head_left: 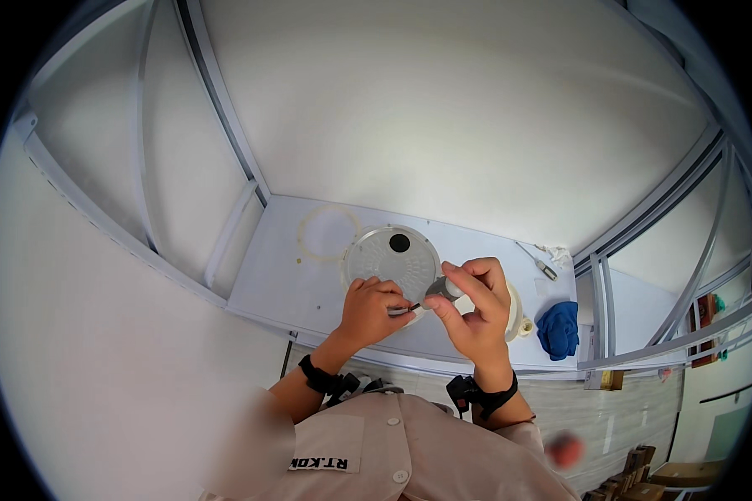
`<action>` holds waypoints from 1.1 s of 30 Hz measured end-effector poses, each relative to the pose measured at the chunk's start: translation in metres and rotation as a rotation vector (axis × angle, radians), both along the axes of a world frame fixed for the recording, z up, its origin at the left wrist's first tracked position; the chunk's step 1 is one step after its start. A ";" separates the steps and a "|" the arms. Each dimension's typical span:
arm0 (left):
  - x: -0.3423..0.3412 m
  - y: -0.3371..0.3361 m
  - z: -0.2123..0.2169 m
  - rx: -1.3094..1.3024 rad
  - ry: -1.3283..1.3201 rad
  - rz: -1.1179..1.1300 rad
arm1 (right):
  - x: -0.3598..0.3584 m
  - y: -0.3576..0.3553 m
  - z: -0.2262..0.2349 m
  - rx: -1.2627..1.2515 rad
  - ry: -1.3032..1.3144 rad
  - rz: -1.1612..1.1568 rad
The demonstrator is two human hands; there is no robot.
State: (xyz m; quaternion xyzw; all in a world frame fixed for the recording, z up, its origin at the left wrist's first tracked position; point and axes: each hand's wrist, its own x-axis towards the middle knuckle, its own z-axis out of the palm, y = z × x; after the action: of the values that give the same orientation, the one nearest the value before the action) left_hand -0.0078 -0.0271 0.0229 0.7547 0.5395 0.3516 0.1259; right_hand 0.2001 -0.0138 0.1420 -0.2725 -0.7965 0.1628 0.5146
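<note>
My right hand [474, 302] holds a small grey round part [439, 289] pinched between thumb and fingers above the white table [284, 284]. My left hand [374, 311] grips a thin dark tool [407, 310] whose tip points at that part. Just behind both hands lies a round translucent lid [388, 257] with a black hole near its far edge. A white rounded pot body [516, 313] sits partly hidden behind my right hand.
A thin white ring gasket [328, 234] lies at the back left of the table. A blue cloth [559, 328] sits at the right end, with a small metal piece [546, 270] and crumpled white scrap [559, 253] behind it. White panel walls and metal frame bars surround the table.
</note>
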 end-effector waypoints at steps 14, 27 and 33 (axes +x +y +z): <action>0.000 0.000 -0.002 0.031 0.015 0.010 | -0.001 -0.009 0.011 -0.046 -0.077 -0.043; -0.002 0.000 -0.004 0.027 -0.007 -0.006 | -0.002 0.005 -0.011 -0.003 0.061 -0.039; -0.002 -0.001 -0.004 0.022 -0.019 0.000 | -0.005 0.002 0.007 -0.045 0.077 0.018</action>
State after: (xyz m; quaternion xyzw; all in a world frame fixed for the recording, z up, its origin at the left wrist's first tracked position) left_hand -0.0096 -0.0279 0.0192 0.7527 0.5343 0.3644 0.1228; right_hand 0.1952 -0.0123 0.1494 -0.2702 -0.7747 0.1958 0.5371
